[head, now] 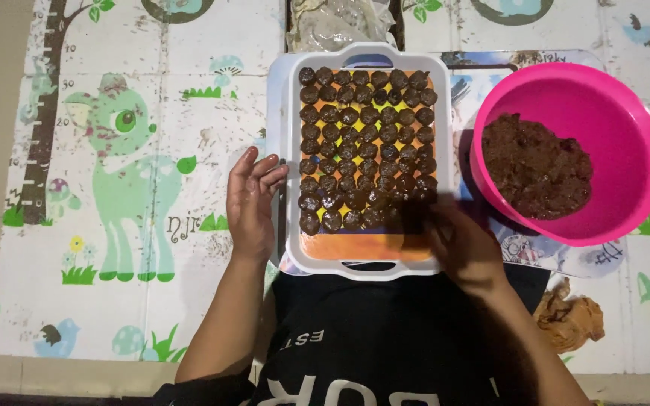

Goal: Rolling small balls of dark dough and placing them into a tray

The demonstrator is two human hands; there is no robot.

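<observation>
Seen from above: a white rectangular tray (pixel 293 150) with handle cut-outs at its far and near ends lies on a children's play mat (pixel 114 150) printed with a green deer and a tree. The tray bottom is orange and yellow, and it carries close rows of small dark brown balls (pixel 366 143) that fill it from the far edge almost to the near one; a bare orange strip remains at the near end. The left hand (pixel 252 199) lies flat and released, fingers together and pointing away, touching the tray's left outer wall. The right hand (pixel 460 240) is over the tray's near right corner, at the last row of balls; it is blurred, so whether its fingers pinch a ball or are loose cannot be told. Just right of the tray stands a bright pink bowl (pixel 626 113) holding a mass of the same dark brown mixture (pixel 537 165). A crumpled brown wrapper (pixel 572 319) lies near the right forearm. A clear plastic bag (pixel 336 22) sits beyond the tray's far end.
</observation>
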